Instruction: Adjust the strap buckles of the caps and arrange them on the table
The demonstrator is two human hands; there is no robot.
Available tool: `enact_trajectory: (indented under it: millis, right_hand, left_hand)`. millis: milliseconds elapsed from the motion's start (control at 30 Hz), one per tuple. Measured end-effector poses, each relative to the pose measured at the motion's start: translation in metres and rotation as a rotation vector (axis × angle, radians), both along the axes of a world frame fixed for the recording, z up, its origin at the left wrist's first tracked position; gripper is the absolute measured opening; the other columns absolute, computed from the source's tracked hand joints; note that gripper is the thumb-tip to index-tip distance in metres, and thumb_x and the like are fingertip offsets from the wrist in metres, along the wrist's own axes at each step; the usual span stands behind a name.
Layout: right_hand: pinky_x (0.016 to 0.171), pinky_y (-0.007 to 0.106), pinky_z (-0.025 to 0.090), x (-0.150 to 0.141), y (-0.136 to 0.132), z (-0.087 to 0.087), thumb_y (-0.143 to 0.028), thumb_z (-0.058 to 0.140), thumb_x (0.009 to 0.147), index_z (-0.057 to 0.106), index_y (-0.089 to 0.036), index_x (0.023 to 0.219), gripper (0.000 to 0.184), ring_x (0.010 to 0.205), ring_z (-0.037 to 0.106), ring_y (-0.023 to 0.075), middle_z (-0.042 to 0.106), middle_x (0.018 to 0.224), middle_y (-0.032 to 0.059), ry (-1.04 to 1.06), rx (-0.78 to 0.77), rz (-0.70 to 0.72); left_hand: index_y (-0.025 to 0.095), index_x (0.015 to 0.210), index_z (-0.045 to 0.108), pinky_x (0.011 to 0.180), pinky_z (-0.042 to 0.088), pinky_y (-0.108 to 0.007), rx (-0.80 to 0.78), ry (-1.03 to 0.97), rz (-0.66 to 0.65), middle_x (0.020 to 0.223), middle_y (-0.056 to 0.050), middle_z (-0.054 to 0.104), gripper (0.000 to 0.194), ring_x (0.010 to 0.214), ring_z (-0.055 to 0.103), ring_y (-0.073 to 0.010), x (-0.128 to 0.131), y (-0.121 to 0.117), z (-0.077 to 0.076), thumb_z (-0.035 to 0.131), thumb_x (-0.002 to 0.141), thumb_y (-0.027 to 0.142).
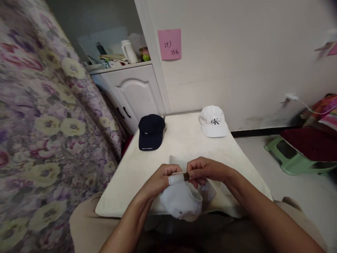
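Note:
A pale baseball cap (pixel 180 202) is upside down or tipped at the near edge of the table, its back strap (pixel 176 179) stretched between my two hands. My left hand (pixel 164 177) is closed on the strap's left side, thumb and fingers pinching it. With its fingers pinched, my right hand (pixel 201 172) grips the strap by the small brown buckle (pixel 186 176). Part of the brim shows behind my hands. Farther back on the table lie a navy cap (pixel 151 131) on the left and a white cap with black letters (pixel 213 121) on the right.
The table (pixel 181 140) wears a cream cover. A floral curtain (pixel 52 126) hangs close on the left. Behind stand a white cabinet (pixel 135 93) and a wall bearing a pink note (pixel 170 44). A green stool (pixel 289 158) is on the floor at right.

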State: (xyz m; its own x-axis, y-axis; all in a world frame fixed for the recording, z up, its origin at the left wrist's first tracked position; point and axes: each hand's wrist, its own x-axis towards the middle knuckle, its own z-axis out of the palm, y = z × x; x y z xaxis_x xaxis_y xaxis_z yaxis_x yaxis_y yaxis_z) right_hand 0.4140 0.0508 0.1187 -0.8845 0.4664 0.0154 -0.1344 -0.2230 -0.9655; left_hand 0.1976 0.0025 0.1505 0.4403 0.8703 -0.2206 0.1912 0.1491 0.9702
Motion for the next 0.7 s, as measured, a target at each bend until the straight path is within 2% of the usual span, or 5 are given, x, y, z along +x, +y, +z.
enact_trajectory:
  millis: [100, 233, 433, 600, 700]
  right_hand:
    - [0.046, 0.019, 0.034, 0.002, 0.0, 0.0, -0.039, 0.07, 0.085, 0.061, -0.014, 0.079, 0.028, 0.045, 0.046, 0.0051, 0.068, 0.064, -0.0007, -0.011, -0.001, -0.014]
    - [0.047, 0.019, 0.035, 0.004, 0.002, -0.002, -0.037, 0.07, 0.086, 0.062, -0.014, 0.079, 0.026, 0.046, 0.047, 0.0052, 0.068, 0.065, -0.0002, -0.018, -0.01, 0.002]
    - [0.045, 0.018, 0.034, 0.002, 0.004, -0.01, -0.036, 0.069, 0.087, 0.061, -0.014, 0.079, 0.025, 0.044, 0.047, 0.005, 0.068, 0.064, -0.0005, -0.023, -0.044, -0.007]
    - [0.044, 0.018, 0.033, 0.001, 0.002, -0.01, -0.036, 0.069, 0.087, 0.06, -0.014, 0.079, 0.026, 0.043, 0.046, 0.0049, 0.068, 0.064, -0.0002, -0.025, -0.066, 0.011]
    - [0.049, 0.019, 0.038, 0.001, 0.001, -0.009, -0.036, 0.07, 0.086, 0.062, -0.013, 0.081, 0.025, 0.048, 0.052, 0.006, 0.069, 0.067, 0.001, -0.033, -0.037, 0.013]
  left_hand:
    - [0.015, 0.067, 0.056, 0.05, 0.03, -0.02, -0.001, 0.008, 0.005, 0.06, 0.004, 0.05, 0.032, 0.052, 0.038, -0.0084, 0.0, 0.0, 0.002, 0.073, 0.075, 0.04]
    - [0.015, 0.063, 0.055, 0.052, 0.029, -0.022, 0.021, -0.012, -0.026, 0.057, 0.004, 0.046, 0.041, 0.054, 0.036, -0.0092, -0.007, 0.002, 0.003, 0.065, 0.081, 0.051]
    - [0.01, 0.075, 0.069, 0.061, 0.036, -0.026, 0.082, 0.051, 0.01, 0.065, -0.002, 0.059, 0.051, 0.062, 0.045, -0.0134, -0.021, 0.003, 0.0, 0.047, 0.092, 0.053]
    - [0.012, 0.077, 0.067, 0.056, 0.032, -0.022, -0.045, 0.012, -0.032, 0.066, 0.001, 0.057, 0.033, 0.059, 0.043, -0.0102, -0.013, -0.001, -0.002, 0.071, 0.077, 0.045]
    - [0.013, 0.074, 0.065, 0.054, 0.031, -0.021, -0.074, 0.005, 0.015, 0.063, 0.003, 0.055, 0.03, 0.056, 0.042, -0.009, -0.01, -0.001, -0.003, 0.076, 0.072, 0.041]
